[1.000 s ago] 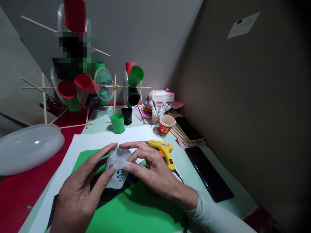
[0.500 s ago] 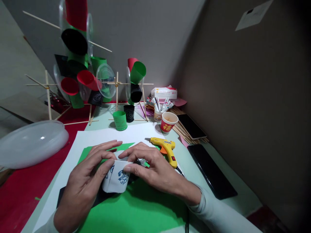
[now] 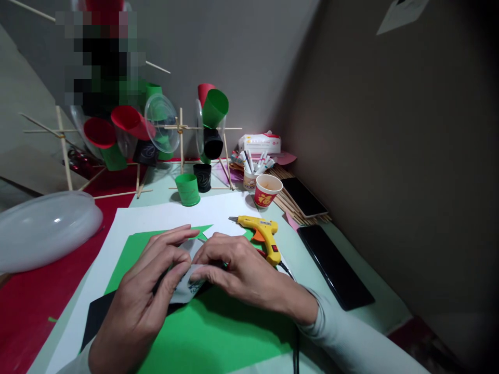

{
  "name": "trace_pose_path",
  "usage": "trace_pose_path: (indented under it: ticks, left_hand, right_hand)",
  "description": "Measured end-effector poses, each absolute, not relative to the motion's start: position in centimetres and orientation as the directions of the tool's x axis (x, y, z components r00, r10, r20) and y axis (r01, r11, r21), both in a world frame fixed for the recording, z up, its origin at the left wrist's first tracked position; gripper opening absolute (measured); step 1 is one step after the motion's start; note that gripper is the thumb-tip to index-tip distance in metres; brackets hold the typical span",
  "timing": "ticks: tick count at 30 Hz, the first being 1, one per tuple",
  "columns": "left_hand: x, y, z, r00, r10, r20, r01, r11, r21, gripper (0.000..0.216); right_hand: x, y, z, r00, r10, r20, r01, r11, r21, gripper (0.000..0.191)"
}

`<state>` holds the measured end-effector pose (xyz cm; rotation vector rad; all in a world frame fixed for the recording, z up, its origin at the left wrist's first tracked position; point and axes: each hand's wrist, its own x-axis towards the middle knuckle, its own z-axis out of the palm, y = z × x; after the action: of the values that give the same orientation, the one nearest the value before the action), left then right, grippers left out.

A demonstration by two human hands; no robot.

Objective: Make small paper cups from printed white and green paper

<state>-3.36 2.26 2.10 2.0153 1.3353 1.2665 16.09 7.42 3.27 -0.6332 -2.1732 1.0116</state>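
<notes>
Between my hands is a white paper tube (image 3: 186, 292) with blue curled drawings on its side, tilted, much of it hidden by fingers. My left hand (image 3: 146, 291) pinches its upper edge between thumb and forefinger, the other fingers stretched behind it. From the right, my right hand (image 3: 237, 270) grips the rim, its thumb on the outer wall. Below the tube lie a green paper sheet (image 3: 234, 332) and a black paper piece (image 3: 93, 311). A yellow glue gun (image 3: 263, 234) rests just beyond my right hand.
A green paper cup (image 3: 187, 190) and a black one (image 3: 202, 177) stand behind. Stick frames with red, green and black cups rise at the back left. Right are a red paper cup (image 3: 267, 191), markers (image 3: 255, 162) and a black phone (image 3: 335, 267). A balloon (image 3: 47, 228) lies left.
The white paper tube has tilted and turned, so less of its blue drawing shows. Both hands still hold it. The whole view has shifted slightly.
</notes>
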Motion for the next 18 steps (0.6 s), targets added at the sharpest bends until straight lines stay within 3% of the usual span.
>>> trace_pose_path:
  ticks: [13,15,18]
  left_hand:
    - [-3.1,2.0,1.3,0.053,0.908,0.416,0.475,-0.39,0.789,0.013]
    - [-2.7,1.9,1.4,-0.069,0.917,0.393,0.446,-0.324,0.834,0.01]
    - [-2.6,2.1,1.4,-0.377,0.876,0.3,0.269,-0.206,0.941,0.03]
  right_hand:
    - [16.2,7.4,3.0,-0.655,0.65,0.386,0.197,0.639,-0.743,0.032]
    - [16.2,7.3,3.1,-0.606,0.678,0.416,0.184,0.629,-0.755,0.029]
    - [16.0,7.1,3.2,-0.46,0.748,0.479,0.144,0.595,-0.791,0.026]
